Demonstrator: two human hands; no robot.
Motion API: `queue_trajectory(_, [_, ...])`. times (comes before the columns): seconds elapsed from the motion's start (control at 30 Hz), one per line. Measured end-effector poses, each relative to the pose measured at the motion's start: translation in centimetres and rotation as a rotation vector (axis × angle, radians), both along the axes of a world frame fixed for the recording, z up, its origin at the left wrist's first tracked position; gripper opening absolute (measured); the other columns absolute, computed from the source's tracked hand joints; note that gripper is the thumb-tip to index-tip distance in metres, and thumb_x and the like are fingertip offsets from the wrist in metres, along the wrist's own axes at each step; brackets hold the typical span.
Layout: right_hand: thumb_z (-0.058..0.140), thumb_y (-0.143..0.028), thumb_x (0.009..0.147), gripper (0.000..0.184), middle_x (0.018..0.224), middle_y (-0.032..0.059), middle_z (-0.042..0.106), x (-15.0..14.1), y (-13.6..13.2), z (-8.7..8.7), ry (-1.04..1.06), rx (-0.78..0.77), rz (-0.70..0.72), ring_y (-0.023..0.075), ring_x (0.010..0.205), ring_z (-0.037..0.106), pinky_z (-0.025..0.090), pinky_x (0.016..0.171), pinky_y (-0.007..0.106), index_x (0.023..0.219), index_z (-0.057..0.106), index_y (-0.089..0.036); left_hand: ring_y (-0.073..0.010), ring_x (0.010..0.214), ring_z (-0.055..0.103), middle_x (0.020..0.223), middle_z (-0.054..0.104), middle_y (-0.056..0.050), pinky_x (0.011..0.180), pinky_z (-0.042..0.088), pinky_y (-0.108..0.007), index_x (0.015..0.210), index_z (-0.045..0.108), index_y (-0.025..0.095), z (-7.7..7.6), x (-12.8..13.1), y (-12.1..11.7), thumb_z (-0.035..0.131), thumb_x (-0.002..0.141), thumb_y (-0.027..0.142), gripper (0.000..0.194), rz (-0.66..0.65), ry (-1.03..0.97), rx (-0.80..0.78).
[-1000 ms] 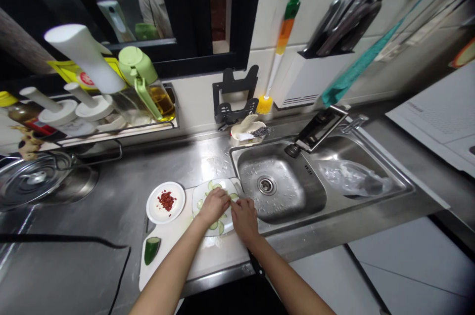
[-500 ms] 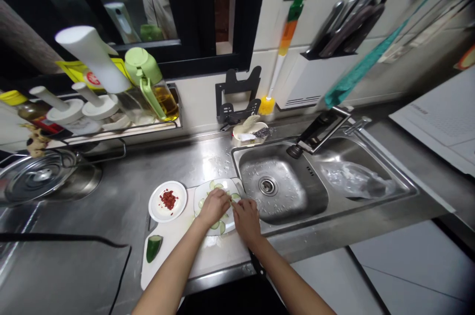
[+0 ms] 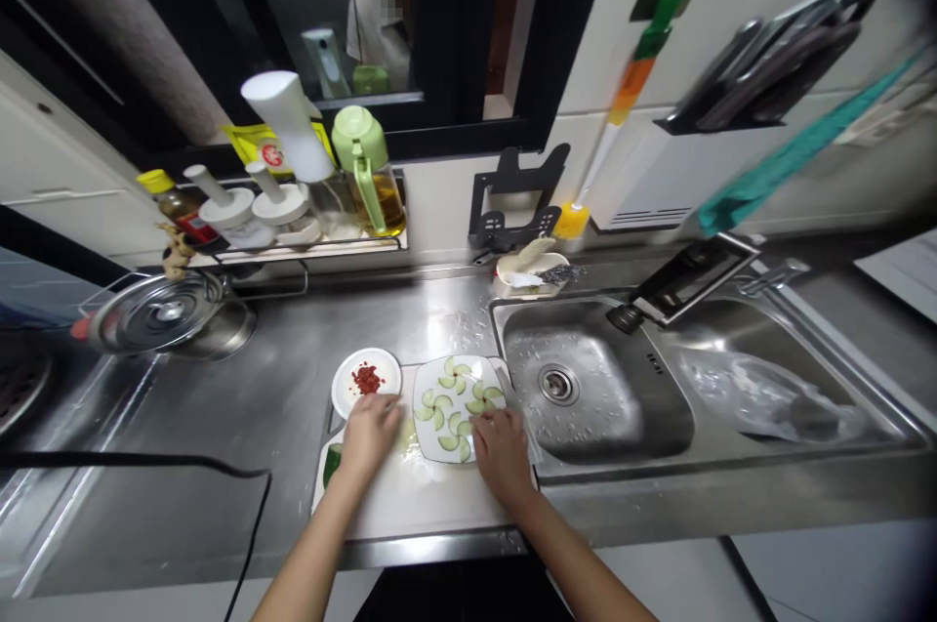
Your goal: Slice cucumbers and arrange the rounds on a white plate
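Observation:
Cucumber slices (image 3: pixel 439 402) lie in fan-shaped groups on a white squarish plate (image 3: pixel 423 443), which rests on a pale cutting board (image 3: pixel 410 510). My right hand (image 3: pixel 504 451) is at the plate's lower right, fingers bent and spread over its edge by the slices. Left of the plate, my left hand (image 3: pixel 370 435) hovers at the near rim of a round white dish (image 3: pixel 341 388), fingers loosely curved and slightly blurred. Small red pieces (image 3: pixel 367 378) sit in that dish. Partly hidden behind my left wrist is a cucumber chunk (image 3: pixel 332 463).
The steel double sink (image 3: pixel 596 378) lies right of the board, with a clear plastic bag (image 3: pixel 776 397) in its far basin. Bottles and jars, including an oil bottle (image 3: pixel 370 173), line a rack (image 3: pixel 329 249) behind. A lidded pot (image 3: pixel 176 319) stands left; a black cable (image 3: pixel 146 461) crosses the counter.
My hands were together over the plate; now they are apart. The left has moved left to the round dish, the right stays by the plate's right side. The view has shifted left.

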State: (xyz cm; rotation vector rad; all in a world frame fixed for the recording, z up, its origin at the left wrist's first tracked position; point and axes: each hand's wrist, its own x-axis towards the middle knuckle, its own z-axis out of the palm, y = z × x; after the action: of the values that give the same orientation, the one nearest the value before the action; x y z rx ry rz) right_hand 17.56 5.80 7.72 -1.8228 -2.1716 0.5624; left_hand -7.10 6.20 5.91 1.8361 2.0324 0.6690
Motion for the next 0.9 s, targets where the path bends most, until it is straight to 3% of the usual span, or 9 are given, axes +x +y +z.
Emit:
queue_trajectory(0.1, [0.049,-0.019,0.086,0.023,0.105,0.007,0.06,-1.0,-0.3,0.1,0.007,-0.011,0.034,0.0261,0.108,0.043,0.037,0.081,0.037,0.097,0.068,-0.025,-0.0199,0.087,0.064,0.099,0.07,-0.009,0.084,0.047,-0.033,0.097,0.07,0.019,-0.3,-3.2,-0.8,0.051,0.082,0.028,0.026,0.267,0.065,-0.138])
queue_trajectory(0.2, [0.049,-0.018,0.087,0.022,0.105,0.0066,0.061,-1.9,-0.6,0.2,-0.003,-0.02,0.073,0.0257,0.108,0.043,0.037,0.082,0.036,0.096,0.068,-0.025,-0.0194,0.086,0.065,0.101,0.069,-0.01,0.083,0.047,-0.03,0.102,0.069,0.018,-0.5,-5.2,-0.6,0.049,0.083,0.027,0.029,0.363,0.1,-0.232])
queue_trajectory(0.47, [0.047,-0.019,0.088,0.022,0.105,0.0067,0.06,-2.4,-1.1,0.1,-0.039,0.032,0.113,0.0248,0.108,0.043,0.037,0.079,0.035,0.096,0.067,-0.026,-0.0191,0.089,0.065,0.1,0.069,-0.01,0.084,0.046,-0.027,0.106,0.07,0.02,-0.9,-5.6,1.7,0.047,0.084,0.027,0.032,0.365,0.08,-0.277])
queue_trajectory(0.7, [0.048,-0.019,0.088,0.022,0.105,0.0061,0.059,-1.8,-1.2,0.2,-0.035,0.001,0.087,0.0243,0.108,0.042,0.036,0.083,0.036,0.096,0.067,-0.026,-0.0197,0.089,0.065,0.1,0.07,-0.009,0.082,0.046,-0.027,0.098,0.072,0.021,-1.5,-5.7,2.1,0.048,0.083,0.028,0.029,0.356,0.079,-0.282])
queue_trajectory(0.9, [0.049,-0.019,0.088,0.021,0.107,0.0058,0.059,-1.6,-1.2,0.3,-0.026,-0.04,0.074,0.0255,0.109,0.041,0.036,0.083,0.036,0.097,0.067,-0.026,-0.0194,0.086,0.064,0.097,0.071,-0.009,0.08,0.045,-0.027,0.091,0.072,0.019,-0.5,-5.6,2.0,0.047,0.082,0.028,0.028,0.375,0.069,-0.288])
